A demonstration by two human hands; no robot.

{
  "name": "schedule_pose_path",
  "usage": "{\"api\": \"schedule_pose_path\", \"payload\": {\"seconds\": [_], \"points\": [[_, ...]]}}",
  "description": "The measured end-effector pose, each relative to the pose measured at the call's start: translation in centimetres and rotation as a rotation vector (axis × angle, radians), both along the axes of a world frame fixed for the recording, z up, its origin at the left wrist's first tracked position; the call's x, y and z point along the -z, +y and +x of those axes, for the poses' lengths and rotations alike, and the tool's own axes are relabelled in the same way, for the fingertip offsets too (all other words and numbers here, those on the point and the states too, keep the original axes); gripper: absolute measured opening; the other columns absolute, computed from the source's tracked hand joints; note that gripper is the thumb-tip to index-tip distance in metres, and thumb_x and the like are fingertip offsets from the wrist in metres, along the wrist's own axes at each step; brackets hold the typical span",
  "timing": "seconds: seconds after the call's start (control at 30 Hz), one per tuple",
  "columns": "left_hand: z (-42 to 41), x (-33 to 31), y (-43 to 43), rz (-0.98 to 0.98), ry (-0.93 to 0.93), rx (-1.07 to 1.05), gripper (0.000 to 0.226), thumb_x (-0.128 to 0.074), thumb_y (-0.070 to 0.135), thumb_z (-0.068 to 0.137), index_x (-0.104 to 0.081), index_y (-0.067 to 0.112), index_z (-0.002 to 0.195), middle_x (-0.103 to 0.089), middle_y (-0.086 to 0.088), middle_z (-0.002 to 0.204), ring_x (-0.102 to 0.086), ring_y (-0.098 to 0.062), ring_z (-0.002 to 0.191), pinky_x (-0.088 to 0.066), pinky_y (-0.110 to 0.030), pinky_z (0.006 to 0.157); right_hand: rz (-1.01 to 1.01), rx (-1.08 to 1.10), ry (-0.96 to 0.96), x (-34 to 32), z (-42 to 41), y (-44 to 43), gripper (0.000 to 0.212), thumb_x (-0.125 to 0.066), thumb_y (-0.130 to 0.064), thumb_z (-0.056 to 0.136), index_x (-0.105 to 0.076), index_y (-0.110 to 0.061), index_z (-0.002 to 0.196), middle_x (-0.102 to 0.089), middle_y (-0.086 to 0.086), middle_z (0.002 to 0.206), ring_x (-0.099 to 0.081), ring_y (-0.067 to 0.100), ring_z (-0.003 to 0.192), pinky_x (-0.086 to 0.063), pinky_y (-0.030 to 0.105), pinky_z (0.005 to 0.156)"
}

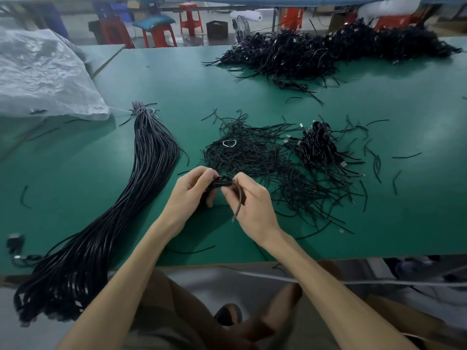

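Observation:
A small coil of black cable [219, 183] sits between both hands, just above the green table [177, 79]. My left hand [192, 192] grips the coil from the left with curled fingers. My right hand [250, 200] pinches it from the right, and a loose cable end [239, 203] curves down across its palm. Beyond the hands lies a heap of short black ties [250, 152]. A small pile of coiled cables with USB plugs [318, 145] lies to its right.
A long tied bundle of black cables [131, 198] runs from mid-table over the front edge at left. A large pile of coiled cables [328, 49] sits at the far right. A crumpled plastic bag [43, 74] lies far left. Red stools [159, 34] stand behind.

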State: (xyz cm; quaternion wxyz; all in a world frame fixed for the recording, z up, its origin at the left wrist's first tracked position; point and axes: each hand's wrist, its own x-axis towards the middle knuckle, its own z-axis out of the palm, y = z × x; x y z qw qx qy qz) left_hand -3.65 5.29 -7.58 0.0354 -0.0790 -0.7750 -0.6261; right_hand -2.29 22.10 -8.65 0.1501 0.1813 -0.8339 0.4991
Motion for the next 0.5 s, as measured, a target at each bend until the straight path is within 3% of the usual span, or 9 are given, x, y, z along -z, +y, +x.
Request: {"api": "schedule_pose_path", "payload": {"seconds": [0.1,0.2,0.3,0.4,0.5], "points": [[0.4,-0.9,-0.3,-0.14,0.132,0.02,0.02,-0.048,0.013,0.107,-0.068,0.01,0.108,-0.069,-0.018,0.083,-0.065,-0.019,0.072,-0.052,-0.031,0.073,-0.103,0.028,-0.072,-0.3,-0.1,0.2,0.03,-0.062,-0.017,0.101,-0.044,-0.013,0.077,-0.048,-0.007,0.066,-0.044,0.014,0.061,-0.038,0.032,0.058],[1.0,-2.2,-0.8,-0.224,0.117,0.111,0.025,-0.051,0.002,0.104,-0.064,0.013,0.122,-0.074,-0.015,0.094,-0.071,-0.017,0.083,-0.056,-0.033,0.082,-0.2,0.044,-0.109,-1.2,-0.2,0.6,0.022,-0.063,-0.019,0.1,-0.058,-0.007,0.082,-0.061,0.007,0.072,-0.055,0.023,0.065,-0.048,0.045,0.064],[1.9,-3.9,-1.4,-0.09,0.065,0.236,0.033,-0.045,0.003,0.105,-0.057,0.005,0.136,-0.075,-0.017,0.107,-0.076,-0.028,0.09,-0.06,-0.035,0.084,-0.299,0.026,-0.101,-2.6,0.0,1.3,0.021,-0.064,-0.018,0.1,-0.058,-0.01,0.082,-0.061,0.007,0.07,-0.054,0.021,0.063,-0.048,0.042,0.06],[2.5,-5.1,-1.1,0.059,0.07,0.304,0.038,-0.043,-0.002,0.105,-0.05,-0.001,0.141,-0.071,-0.017,0.102,-0.074,-0.035,0.087,-0.059,-0.037,0.082,-0.272,-0.05,-0.104,-3.2,0.6,1.8,0.021,-0.064,-0.017,0.1,-0.058,-0.008,0.081,-0.059,0.008,0.069,-0.048,0.013,0.061,-0.043,0.037,0.058],[2.6,-5.5,-0.1,-0.06,0.177,0.277,0.036,-0.053,0.0,0.101,-0.058,0.005,0.136,-0.067,-0.005,0.089,-0.062,-0.029,0.075,-0.056,-0.048,0.073,-0.212,-0.102,-0.118,-3.1,1.4,1.7,0.028,-0.066,-0.018,0.099,-0.052,-0.011,0.076,-0.047,-0.004,0.061,-0.038,0.009,0.058,-0.033,0.028,0.055]]}}
